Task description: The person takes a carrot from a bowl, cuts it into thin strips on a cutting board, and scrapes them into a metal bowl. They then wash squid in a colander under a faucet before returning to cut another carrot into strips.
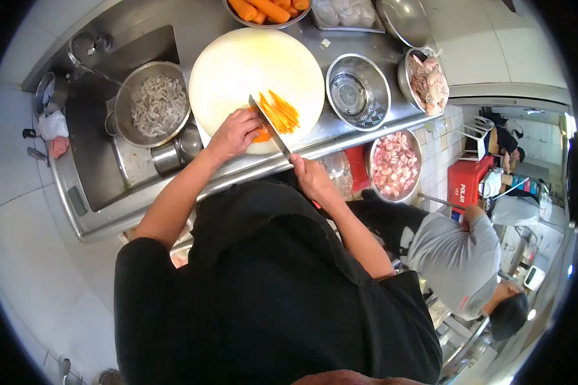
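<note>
A round white cutting board (237, 67) lies on the metal counter. In my right hand (310, 176) is the handle of a kitchen knife (274, 134); its blade slants across the board, tip pointing away from me. My left hand (236, 135) has its fingers curled, pressing on a carrot piece (261, 135) close against the blade's left side. Thin carrot strips (280, 113) lie in a fanned pile just right of the blade. The underside of the carrot piece is hidden by my fingers.
Behind the board stands a bowl of peeled carrots (270, 11). A perforated metal basin (358, 92) sits to the right, near a bowl of raw meat (428, 83). Left, a pot of greyish strips (158, 106) stands in the sink. Cubed meat (395, 165) fills a lower bowl; a co-worker (456, 247) is beside me.
</note>
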`<control>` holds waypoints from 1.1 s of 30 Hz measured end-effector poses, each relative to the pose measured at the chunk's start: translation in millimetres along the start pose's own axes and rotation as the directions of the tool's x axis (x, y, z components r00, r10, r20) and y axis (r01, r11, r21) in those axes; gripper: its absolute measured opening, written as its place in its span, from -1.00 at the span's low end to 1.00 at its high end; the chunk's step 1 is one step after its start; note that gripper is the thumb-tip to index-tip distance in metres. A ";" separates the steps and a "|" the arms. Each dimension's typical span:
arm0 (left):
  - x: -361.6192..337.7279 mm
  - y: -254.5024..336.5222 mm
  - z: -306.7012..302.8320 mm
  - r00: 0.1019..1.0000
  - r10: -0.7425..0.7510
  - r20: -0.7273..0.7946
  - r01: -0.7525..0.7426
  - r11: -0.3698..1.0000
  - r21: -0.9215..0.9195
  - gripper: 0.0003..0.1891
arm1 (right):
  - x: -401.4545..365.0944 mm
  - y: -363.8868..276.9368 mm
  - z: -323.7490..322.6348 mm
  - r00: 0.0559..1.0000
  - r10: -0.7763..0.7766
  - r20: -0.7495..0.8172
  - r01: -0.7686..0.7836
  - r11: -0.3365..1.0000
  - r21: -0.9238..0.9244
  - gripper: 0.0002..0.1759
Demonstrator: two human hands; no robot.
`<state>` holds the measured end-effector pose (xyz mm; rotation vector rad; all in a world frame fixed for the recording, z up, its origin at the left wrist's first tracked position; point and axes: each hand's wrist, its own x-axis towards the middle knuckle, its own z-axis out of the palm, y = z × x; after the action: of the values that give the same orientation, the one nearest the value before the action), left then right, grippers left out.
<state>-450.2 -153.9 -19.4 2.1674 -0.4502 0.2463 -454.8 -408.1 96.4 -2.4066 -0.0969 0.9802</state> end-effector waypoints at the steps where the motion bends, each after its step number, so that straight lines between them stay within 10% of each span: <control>1: 0.7 3.8 -5.1 1.000 0.002 -0.013 -0.001 1.000 0.022 -0.82 | 0.9 1.1 -1.1 1.000 -0.009 -0.004 0.009 1.000 0.013 -0.26; 33: -6.2 2.8 -10.7 0.999 0.051 -0.007 -0.051 0.997 0.061 -0.80 | -24.4 -18.6 -4.4 0.998 -0.023 -0.056 0.024 0.999 0.022 -0.26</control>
<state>-457.1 -145.4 -13.1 2.2156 -0.4997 0.3006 -467.4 -400.5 123.7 -2.4049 -0.0936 0.8986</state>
